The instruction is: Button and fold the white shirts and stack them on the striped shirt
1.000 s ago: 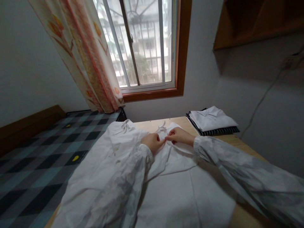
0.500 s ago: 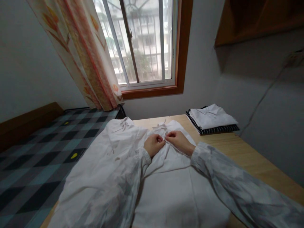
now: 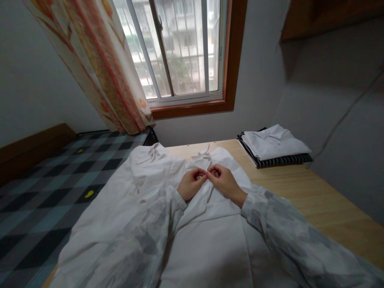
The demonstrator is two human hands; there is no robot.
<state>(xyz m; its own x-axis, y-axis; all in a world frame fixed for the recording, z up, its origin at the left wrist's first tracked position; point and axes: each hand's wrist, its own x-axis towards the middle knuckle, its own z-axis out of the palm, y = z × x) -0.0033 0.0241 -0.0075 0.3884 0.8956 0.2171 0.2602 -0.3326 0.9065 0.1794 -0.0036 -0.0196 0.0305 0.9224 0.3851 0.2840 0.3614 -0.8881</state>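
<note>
Since a second ago both hands have drawn a little nearer to the body along the front of the white shirt, and the view has tipped so that the folded pile sits further right. The left hand (image 3: 189,185) and the right hand (image 3: 222,180) meet fingertip to fingertip over the shirt's middle line, each with fingers curled in and pinching a bit of the cloth. What exactly lies between the fingertips is too small to make out; it may be a button. The white shirt (image 3: 207,240) lies spread flat on the wooden table (image 3: 324,200), its collar end towards the window (image 3: 180,48) and its left side hanging over the table edge towards the bed. Both forearms rest on the shirt in pale grey-mottled sleeves.

At the far right corner of the table lies a pile of folded clothes (image 3: 274,146), a white piece on top of a dark striped one, well apart from the hands. A checked bedcover (image 3: 45,192) lies to the left, and a flowered curtain (image 3: 99,68) hangs beside the window.
</note>
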